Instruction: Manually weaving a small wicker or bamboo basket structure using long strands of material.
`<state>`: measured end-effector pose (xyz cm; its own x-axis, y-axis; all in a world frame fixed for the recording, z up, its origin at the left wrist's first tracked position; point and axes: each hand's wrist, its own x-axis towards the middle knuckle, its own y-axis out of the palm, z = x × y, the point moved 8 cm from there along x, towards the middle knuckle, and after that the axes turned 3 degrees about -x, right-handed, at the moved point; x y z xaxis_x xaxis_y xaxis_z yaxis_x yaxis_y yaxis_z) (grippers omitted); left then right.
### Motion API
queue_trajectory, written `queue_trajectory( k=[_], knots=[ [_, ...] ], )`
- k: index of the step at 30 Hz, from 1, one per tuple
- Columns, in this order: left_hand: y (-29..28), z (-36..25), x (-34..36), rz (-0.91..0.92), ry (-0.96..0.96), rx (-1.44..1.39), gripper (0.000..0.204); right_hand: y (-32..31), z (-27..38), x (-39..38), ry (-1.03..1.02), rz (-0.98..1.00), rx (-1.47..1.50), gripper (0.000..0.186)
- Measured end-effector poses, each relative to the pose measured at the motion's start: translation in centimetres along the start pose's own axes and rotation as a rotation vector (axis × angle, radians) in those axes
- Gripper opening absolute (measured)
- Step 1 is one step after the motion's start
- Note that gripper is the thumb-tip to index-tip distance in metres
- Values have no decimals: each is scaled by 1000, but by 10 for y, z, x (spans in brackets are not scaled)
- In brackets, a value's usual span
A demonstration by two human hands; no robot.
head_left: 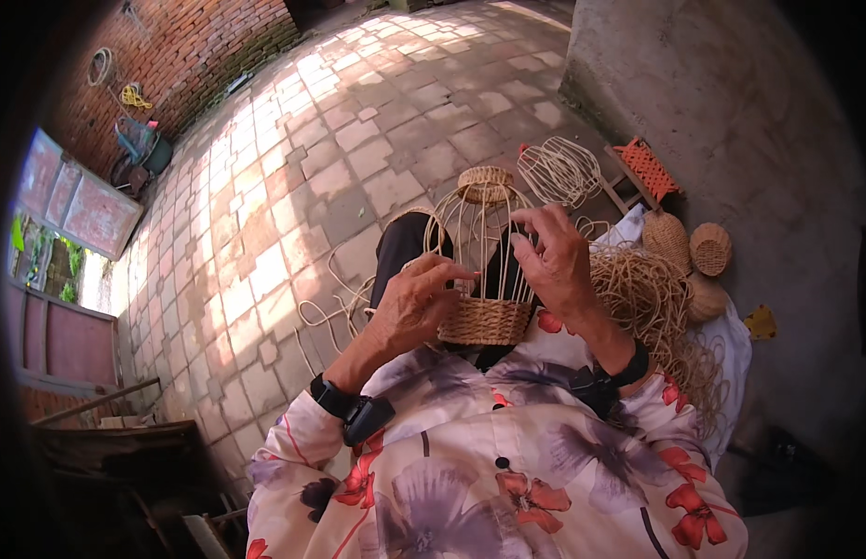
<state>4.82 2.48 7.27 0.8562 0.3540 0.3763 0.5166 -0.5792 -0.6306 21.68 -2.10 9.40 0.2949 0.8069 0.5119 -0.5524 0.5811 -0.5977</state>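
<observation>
— Two big surfaces fill the view, no? The paved courtyard floor (293,186) of square tiles, and a grey concrete wall (731,102) on the right; a red brick wall (186,47) closes the far left.

— Yes; next in size is the person's flowered shirt (479,475) along the lower edge; then a loose bundle of rattan strands (656,307) lies just right of the lap, on a white cloth (731,345).

— And the piece being worked?

— A cage-shaped rattan frame (486,261) stands upright over the lap, between both hands; its base is a woven band, its top a small woven ring, thin ribs bowing out between them.

— How do the hands sit?

— The left hand (409,303) rests against the woven base, fingers (447,270) curled and pressed on a rib; the right hand (554,256) is raised beside the ribs, its fingers spread and bent, tips touching the thin ribs; each wrist carries a black band.

— Anything smaller?

— A second bare wire-like frame (559,170) lies beyond; an orange woven stool (647,168) stands by the wall; three small woven baskets (708,250) sit near it.
</observation>
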Motion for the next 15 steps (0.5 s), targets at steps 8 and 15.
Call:
queue_trajectory(
  k=[8, 15],
  knots=[
    [-28, 79, -39, -411, -630, -161, 24, 33, -6, 26, 51, 41, -289, 36],
    [-28, 56, -21, -249, -462, 183, 25, 36, -24, 20, 59, 83, -75, 34]
  ],
)
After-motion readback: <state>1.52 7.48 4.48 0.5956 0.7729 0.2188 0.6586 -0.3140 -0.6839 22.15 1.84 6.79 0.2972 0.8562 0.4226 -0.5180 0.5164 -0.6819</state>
